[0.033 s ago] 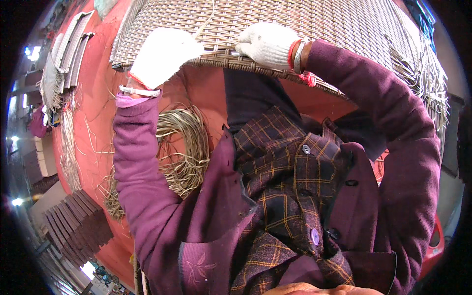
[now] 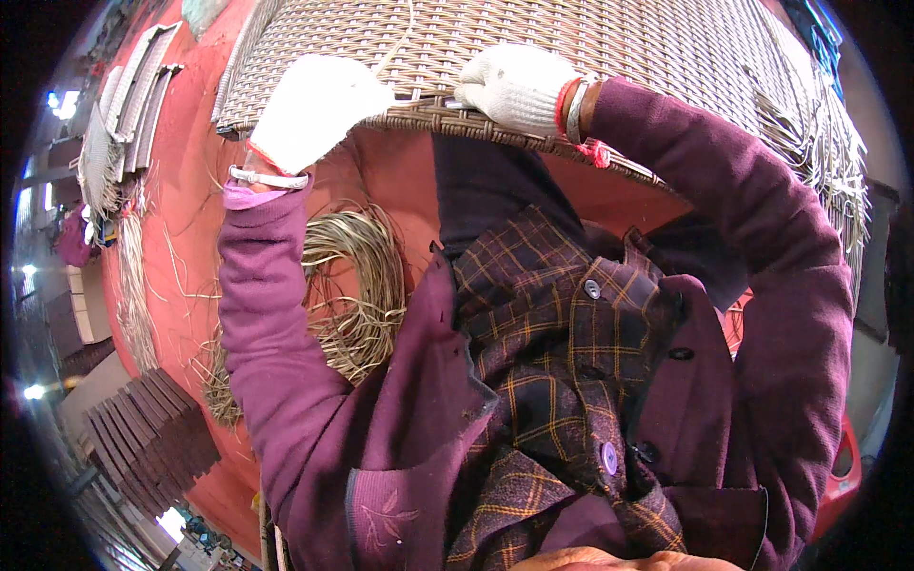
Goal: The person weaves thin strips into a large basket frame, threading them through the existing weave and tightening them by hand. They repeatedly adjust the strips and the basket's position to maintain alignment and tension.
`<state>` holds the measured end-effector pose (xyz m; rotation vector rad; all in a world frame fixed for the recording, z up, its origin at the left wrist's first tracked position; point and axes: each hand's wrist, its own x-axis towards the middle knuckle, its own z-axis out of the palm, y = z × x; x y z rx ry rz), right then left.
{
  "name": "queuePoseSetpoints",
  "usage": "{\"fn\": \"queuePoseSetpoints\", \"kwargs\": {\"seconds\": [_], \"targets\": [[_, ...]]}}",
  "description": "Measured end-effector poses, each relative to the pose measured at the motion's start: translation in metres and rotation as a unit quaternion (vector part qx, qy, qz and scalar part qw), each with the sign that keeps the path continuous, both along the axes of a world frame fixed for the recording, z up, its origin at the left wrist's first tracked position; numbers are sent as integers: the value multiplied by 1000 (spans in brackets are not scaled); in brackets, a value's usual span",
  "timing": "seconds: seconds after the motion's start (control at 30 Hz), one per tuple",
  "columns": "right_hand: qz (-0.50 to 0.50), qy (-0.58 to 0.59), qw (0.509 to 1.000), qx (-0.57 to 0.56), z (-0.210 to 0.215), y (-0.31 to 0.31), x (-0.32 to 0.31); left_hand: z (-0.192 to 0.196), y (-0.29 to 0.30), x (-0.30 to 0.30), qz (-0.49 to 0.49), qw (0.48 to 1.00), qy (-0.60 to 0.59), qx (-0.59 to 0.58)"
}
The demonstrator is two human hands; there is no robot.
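A large brownish-grey woven wicker panel (image 2: 609, 48) lies across the top of the view, its bound edge facing me. My left hand (image 2: 319, 103), in a white knit glove, is closed at that edge toward the left; what its fingers hold is hidden. A pale loose strand (image 2: 407, 38) rises over the weave from beside its fingertips. Close to its right, my right hand (image 2: 519, 84), also gloved, is curled with the fingers against the edge. A small greyish tip (image 2: 458, 104) shows under its fingers, too small to name.
Below the panel's left part, a coil of wicker strands (image 2: 367, 285) lies on the red floor covering (image 2: 190, 162). Loose strand ends (image 2: 833, 162) hang off the panel's right side. Woven pieces (image 2: 133, 90) and a stack of brown slats (image 2: 148, 428) lie to the left.
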<state>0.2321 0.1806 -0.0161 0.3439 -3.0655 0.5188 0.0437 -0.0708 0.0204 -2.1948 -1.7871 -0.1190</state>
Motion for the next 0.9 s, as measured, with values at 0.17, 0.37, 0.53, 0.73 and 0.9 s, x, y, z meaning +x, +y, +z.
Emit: {"fn": "queuePoseSetpoints", "kwargs": {"seconds": [0.17, 0.37, 0.53, 0.73, 0.9], "targets": [[-28, -10, 999, -37, -1, 1, 2, -6, 8, -1, 12, 999, -23, -36], [-15, -8, 999, -42, -1, 2, 1, -15, 19, 3, -7, 1000, -11, -14], [-23, -13, 999, -29, -1, 1, 0, -7, 17, 9, 10, 999, 32, -15], [-31, -21, 999, -18, 0, -2, -1, -9, 22, 23, 55, 998, 23, -14], [-46, -21, 998, -38, 0, -1, 2, -15, 21, 20, 56, 998, 17, -3]]}}
